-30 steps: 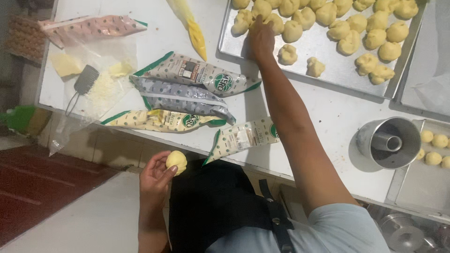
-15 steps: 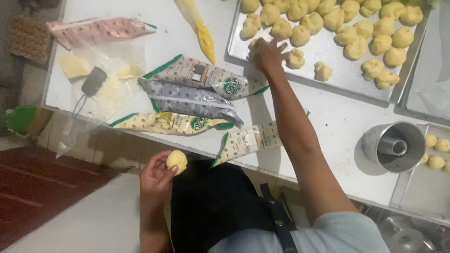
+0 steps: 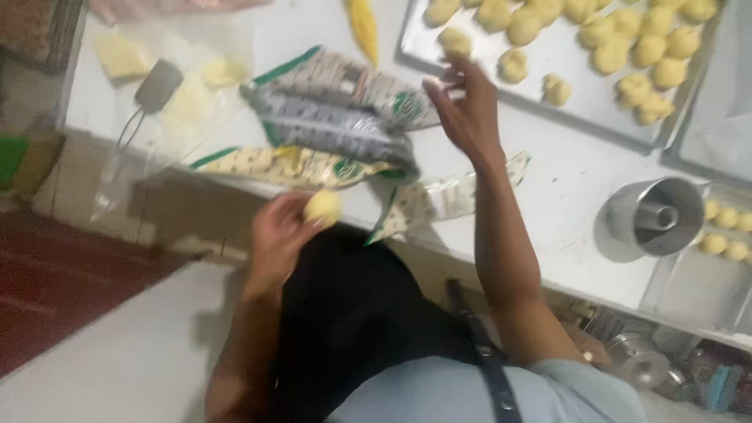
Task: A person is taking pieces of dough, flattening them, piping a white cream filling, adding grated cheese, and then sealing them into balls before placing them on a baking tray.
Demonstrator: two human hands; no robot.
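Note:
My left hand [image 3: 280, 235] is closed around a small yellow dough ball [image 3: 323, 207], held just off the near edge of the white table [image 3: 564, 180]. My right hand [image 3: 468, 110] hovers with its fingers spread and nothing in it, above the table beside the near left corner of a metal tray [image 3: 583, 98]. That tray carries several rough yellow dough balls [image 3: 513, 66]. Several crumpled foil packets [image 3: 337, 129] lie between my two hands.
A metal cup-shaped mould [image 3: 654, 219] stands at the right, next to another tray of small dough balls [image 3: 724, 235]. A yellow piping bag [image 3: 363, 27], a scraper [image 3: 157, 86] and yellow lumps on clear plastic [image 3: 121, 55] lie at the left. Red floor [image 3: 63, 290] is below.
My right hand has pulled back off the tray toward the table's near edge, leaving the dough there. My left hand still holds its ball. The view has shifted and blurred.

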